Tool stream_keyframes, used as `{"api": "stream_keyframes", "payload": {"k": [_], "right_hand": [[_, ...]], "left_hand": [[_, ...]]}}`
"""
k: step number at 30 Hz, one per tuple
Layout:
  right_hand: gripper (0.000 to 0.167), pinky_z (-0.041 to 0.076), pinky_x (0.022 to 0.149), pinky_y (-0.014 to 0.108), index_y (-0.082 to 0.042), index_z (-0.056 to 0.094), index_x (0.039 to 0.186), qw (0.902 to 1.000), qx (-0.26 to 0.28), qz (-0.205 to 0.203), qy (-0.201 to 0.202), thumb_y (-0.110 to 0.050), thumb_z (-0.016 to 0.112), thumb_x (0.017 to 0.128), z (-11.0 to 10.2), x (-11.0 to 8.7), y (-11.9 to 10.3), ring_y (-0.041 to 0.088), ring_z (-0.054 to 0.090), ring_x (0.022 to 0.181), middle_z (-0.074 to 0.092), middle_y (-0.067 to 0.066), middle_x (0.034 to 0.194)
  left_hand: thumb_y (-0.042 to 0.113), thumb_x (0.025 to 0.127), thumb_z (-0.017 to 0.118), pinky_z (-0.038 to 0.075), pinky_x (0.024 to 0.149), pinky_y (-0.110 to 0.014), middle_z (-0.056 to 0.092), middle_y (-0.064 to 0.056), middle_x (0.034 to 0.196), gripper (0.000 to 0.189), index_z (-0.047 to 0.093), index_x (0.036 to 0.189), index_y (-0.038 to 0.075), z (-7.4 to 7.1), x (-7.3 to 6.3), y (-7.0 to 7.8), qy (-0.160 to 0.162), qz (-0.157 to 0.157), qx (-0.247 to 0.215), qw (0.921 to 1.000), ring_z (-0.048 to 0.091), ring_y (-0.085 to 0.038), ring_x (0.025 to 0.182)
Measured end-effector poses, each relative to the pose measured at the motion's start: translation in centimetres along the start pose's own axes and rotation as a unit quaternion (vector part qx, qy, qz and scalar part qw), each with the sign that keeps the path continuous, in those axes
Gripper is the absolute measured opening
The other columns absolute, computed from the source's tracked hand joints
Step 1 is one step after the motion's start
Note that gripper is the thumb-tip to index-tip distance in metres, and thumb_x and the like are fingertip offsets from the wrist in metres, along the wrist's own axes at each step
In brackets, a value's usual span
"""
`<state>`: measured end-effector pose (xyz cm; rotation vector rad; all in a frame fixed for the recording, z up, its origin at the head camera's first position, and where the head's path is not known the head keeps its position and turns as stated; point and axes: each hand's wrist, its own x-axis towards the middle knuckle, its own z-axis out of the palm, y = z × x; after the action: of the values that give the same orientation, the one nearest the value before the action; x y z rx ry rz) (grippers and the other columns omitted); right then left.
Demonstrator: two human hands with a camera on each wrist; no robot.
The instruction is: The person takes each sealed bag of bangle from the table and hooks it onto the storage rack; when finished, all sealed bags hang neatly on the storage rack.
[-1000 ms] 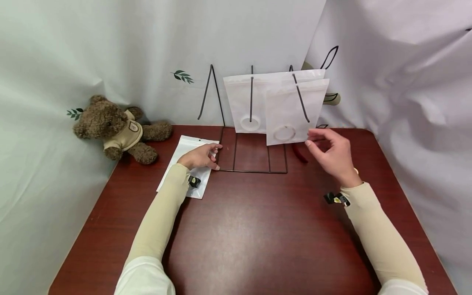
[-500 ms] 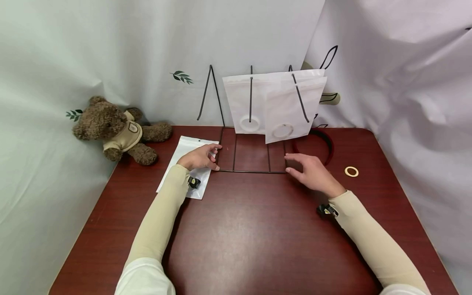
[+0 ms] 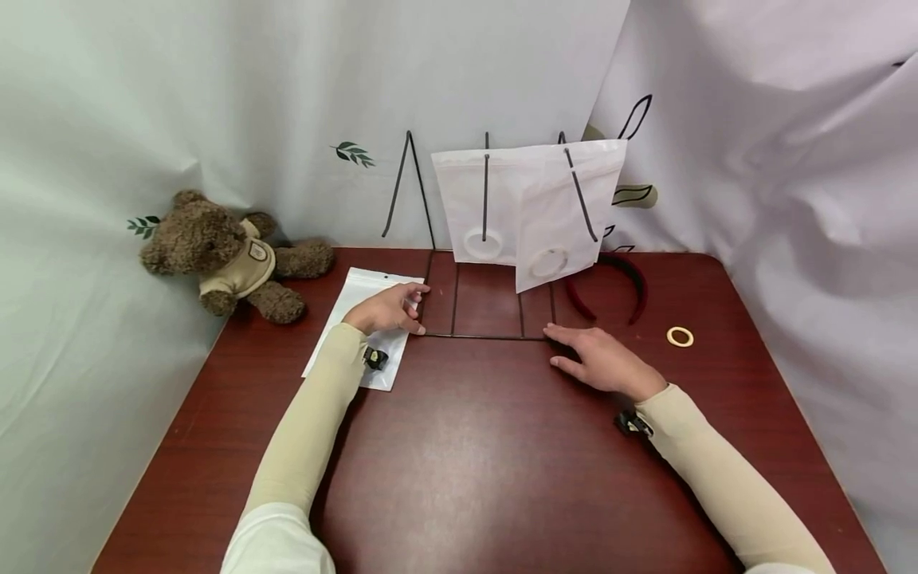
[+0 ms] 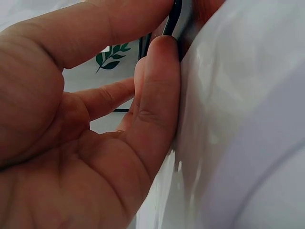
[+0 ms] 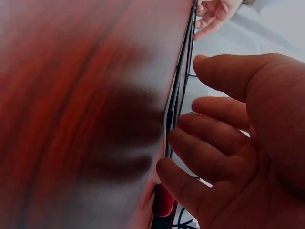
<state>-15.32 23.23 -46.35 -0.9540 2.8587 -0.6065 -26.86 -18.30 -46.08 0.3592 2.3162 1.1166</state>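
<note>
A black wire display rack (image 3: 488, 337) stands at the back of the table. My left hand (image 3: 387, 309) holds the left bar of its base, thumb at the front corner and fingers farther back. In the left wrist view the dark bar (image 4: 172, 18) passes between thumb and fingertip. Two white zip bags hang from the prongs: a rear bag (image 3: 473, 199) and a front bag (image 3: 555, 215), each with a pale ring shape low down. A third white zip bag (image 3: 351, 299) lies flat, partly under my left hand. My right hand (image 3: 598, 359) has relaxed fingers at the base's front right corner.
A brown teddy bear (image 3: 237, 259) sits at the back left. Behind my right hand lies a dark red headband (image 3: 637, 283). A pale yellow ring (image 3: 680, 336) lies to the right. White curtains (image 3: 789, 159) hang around the table (image 3: 459, 462).
My right hand has come down and left from the front bag to the rack's front right corner, uncovering the headband and ring. The front bag has shifted slightly left. My left hand stays put.
</note>
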Motion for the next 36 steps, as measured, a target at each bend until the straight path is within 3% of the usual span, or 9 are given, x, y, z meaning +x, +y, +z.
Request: {"api": "stream_keyframes", "payload": {"k": [5, 12, 18, 25, 32, 36], "right_hand": [[0.059, 0.048, 0.113, 0.052, -0.003, 0.057, 0.152, 0.9994, -0.012, -0.003, -0.034, -0.026, 0.074, 0.100, 0.2, -0.6, -0.2, 0.033, 0.056, 0.143, 0.054, 0.019, 0.157], [0.062, 0.049, 0.112, 0.051, -0.004, 0.057, 0.151, 0.9988, -0.014, -0.009, -0.046, -0.027, 0.077, 0.097, 0.1, -0.5, -0.1, 0.034, 0.056, 0.143, 0.051, 0.019, 0.159], [0.061, 0.049, 0.111, 0.053, -0.004, 0.059, 0.150, 0.9986, -0.015, -0.006, -0.050, -0.025, 0.078, 0.096, 0.1, -0.4, -0.1, 0.035, 0.056, 0.142, 0.052, 0.019, 0.158], [0.062, 0.048, 0.112, 0.053, -0.004, 0.058, 0.151, 0.9986, -0.004, 0.000, -0.054, -0.025, 0.078, 0.096, 0.1, -0.6, -0.2, 0.035, 0.055, 0.143, 0.051, 0.019, 0.159], [0.063, 0.048, 0.113, 0.052, -0.004, 0.058, 0.151, 0.9987, -0.003, 0.001, -0.052, -0.026, 0.079, 0.095, 0.1, -0.5, -0.1, 0.034, 0.055, 0.143, 0.051, 0.017, 0.159], [0.063, 0.048, 0.112, 0.053, -0.003, 0.058, 0.150, 0.9987, -0.002, -0.002, -0.052, -0.024, 0.079, 0.095, 0.1, -0.5, -0.2, 0.035, 0.056, 0.142, 0.051, 0.019, 0.159]], "left_hand": [[-0.002, 0.080, 0.087, 0.046, 0.086, -0.027, 0.049, -0.014, 0.138, 0.093, 0.041, 0.161, 0.008, 0.1, -0.1, 0.0, 0.002, 0.004, 0.014, 0.9999, 0.054, -0.021, 0.101], [0.001, 0.083, 0.086, 0.048, 0.086, -0.029, 0.049, -0.014, 0.139, 0.091, 0.040, 0.162, 0.007, -0.2, -0.5, 0.3, 0.003, 0.005, 0.027, 0.9996, 0.056, -0.021, 0.105], [0.010, 0.089, 0.083, 0.051, 0.096, -0.033, 0.052, -0.016, 0.147, 0.083, 0.042, 0.162, 0.012, -0.6, -1.4, -0.1, 0.006, 0.012, -0.013, 0.9998, 0.062, -0.028, 0.121], [0.018, 0.096, 0.078, 0.047, 0.104, -0.044, 0.055, -0.019, 0.146, 0.070, 0.047, 0.158, 0.011, -1.6, -2.5, -1.4, 0.083, 0.050, -0.057, 0.9937, 0.058, -0.034, 0.131], [0.018, 0.097, 0.078, 0.045, 0.112, -0.052, 0.050, -0.016, 0.155, 0.069, 0.047, 0.158, 0.012, -4.0, -3.4, -3.0, 0.186, 0.017, -0.075, 0.9795, 0.050, -0.035, 0.143], [0.020, 0.097, 0.078, 0.038, 0.120, -0.057, 0.043, -0.018, 0.163, 0.073, 0.043, 0.160, 0.010, -4.9, -3.7, -3.9, 0.212, -0.006, -0.056, 0.9757, 0.041, -0.039, 0.151]]}}
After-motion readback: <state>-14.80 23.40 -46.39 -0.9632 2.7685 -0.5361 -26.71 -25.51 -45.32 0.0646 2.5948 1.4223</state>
